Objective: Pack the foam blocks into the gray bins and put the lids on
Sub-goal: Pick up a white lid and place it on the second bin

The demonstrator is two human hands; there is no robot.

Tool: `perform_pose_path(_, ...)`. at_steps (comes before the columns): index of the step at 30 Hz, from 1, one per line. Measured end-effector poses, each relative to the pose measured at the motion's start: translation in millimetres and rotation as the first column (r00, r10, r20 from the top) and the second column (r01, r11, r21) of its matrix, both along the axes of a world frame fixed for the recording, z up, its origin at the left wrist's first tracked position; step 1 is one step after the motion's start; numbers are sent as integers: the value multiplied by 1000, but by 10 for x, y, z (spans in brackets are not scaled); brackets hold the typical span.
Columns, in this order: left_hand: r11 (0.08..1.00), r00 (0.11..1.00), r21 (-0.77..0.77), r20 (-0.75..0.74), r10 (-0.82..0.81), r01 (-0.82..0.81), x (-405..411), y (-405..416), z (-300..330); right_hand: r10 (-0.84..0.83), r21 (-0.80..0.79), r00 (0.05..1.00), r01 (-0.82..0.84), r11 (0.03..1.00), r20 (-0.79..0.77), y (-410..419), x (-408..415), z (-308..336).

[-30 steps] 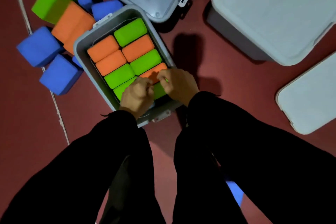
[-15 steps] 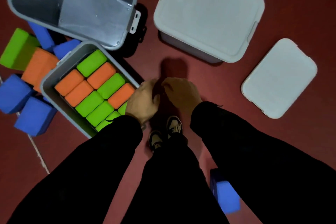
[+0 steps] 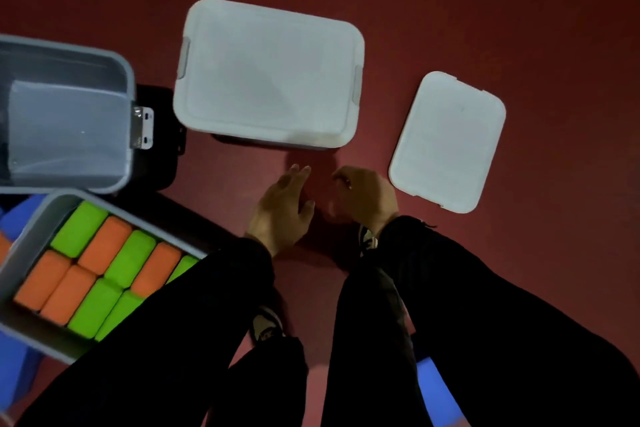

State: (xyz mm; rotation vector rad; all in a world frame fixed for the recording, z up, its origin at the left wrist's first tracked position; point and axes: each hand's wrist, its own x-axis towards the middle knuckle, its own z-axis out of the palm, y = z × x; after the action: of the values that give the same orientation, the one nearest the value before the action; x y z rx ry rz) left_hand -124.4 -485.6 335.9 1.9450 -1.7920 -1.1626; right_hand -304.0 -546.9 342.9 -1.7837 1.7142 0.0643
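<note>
Both hands hang over the red floor (image 3: 450, 10) at the centre of the frame, holding nothing. The left hand (image 3: 282, 210) has its grip spread, fingers straight and pointing up the frame. The right hand (image 3: 367, 196) has its fingers loosely curled around nothing. At the lower left sits a gray bin (image 3: 27, 250) packed with green and orange foam blocks (image 3: 100, 267), uncovered. Above it, at the left edge, an empty gray bin (image 3: 69, 121) stands open. A lidded bin (image 3: 268, 74) sits at upper centre, and a loose lid (image 3: 448, 142) lies flat just right of the right hand. Blue blocks (image 3: 431, 381) show near the bottom edge.
</note>
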Motion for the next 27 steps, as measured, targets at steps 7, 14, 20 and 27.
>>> perform_pose_path(7, 982, 996, 166, 4, -92, 90, -1656, -874, -479, -266, 64, 962, 263, 963, 58, -545, -1671, -510)
perform_pose_path(14, 953, 975, 234, 73, -212, 190, -2794, -1407, -1730, -390, 148, 918, 396, 906, -69, -712, -3141, -1767)
perform_pose_path(20, 946, 957, 213, 105, -269, 242, -3249, -1754, -3205, -586, 104, 800, 598, 795, -129, -708, -3969, -3239)
perform_pose_path(27, 977, 956, 170, 242, -164, 125, -3547, -2074, -4479, -732, -76, 639, 739, 670, -235, -705, -4695, -4689)
